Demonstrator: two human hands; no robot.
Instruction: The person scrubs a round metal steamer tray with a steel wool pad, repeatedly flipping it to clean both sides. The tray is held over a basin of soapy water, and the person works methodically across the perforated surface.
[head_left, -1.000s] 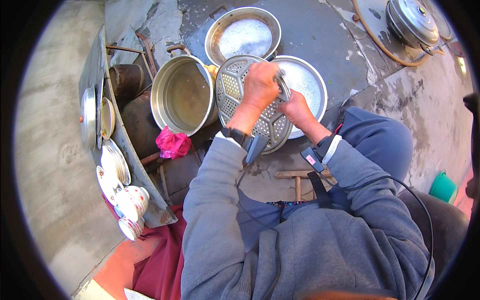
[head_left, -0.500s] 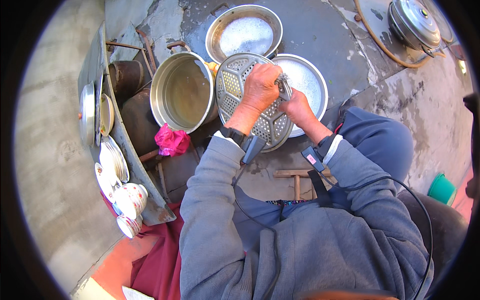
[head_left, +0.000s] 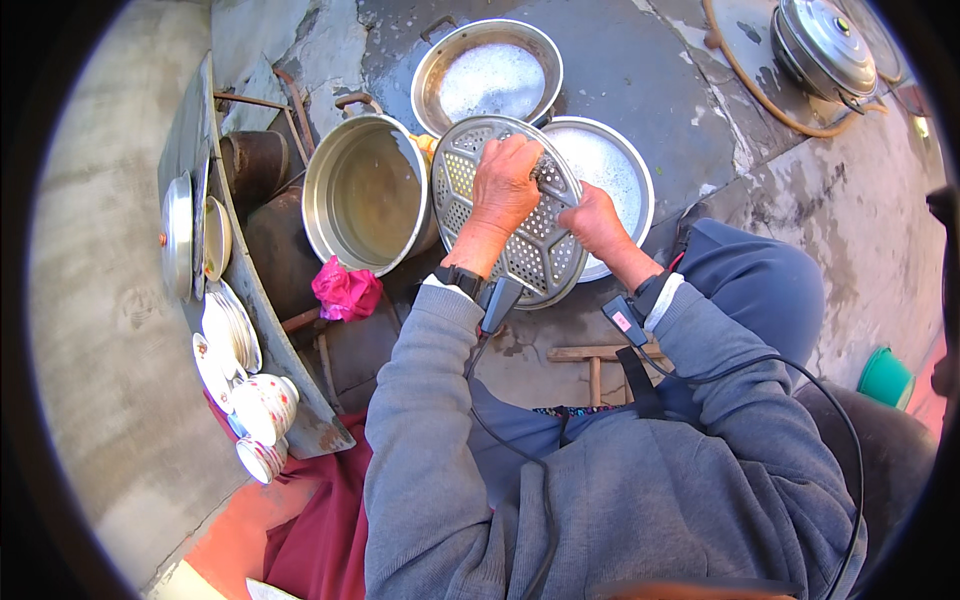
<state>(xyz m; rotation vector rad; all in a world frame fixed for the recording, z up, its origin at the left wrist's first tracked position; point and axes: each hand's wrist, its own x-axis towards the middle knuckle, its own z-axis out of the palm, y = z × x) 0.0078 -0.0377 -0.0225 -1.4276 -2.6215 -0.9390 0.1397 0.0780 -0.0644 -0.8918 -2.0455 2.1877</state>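
Beneath the curled fingers of the left hand (head_left: 505, 185) (whether they pinch anything, I can't tell) tilts a perforated plate (head_left: 528, 258), its rim pinched by the right hand (head_left: 597, 226): probably stiff, light, slippery, best held there. Beyond the fingertips, a sudsy basin (head_left: 428, 88) stands on grey concrete (head_left: 680, 112).

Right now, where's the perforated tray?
In the head view, the perforated tray is above centre, between the pot on its left and a foamy basin on its right, with the right hand gripping its right edge.
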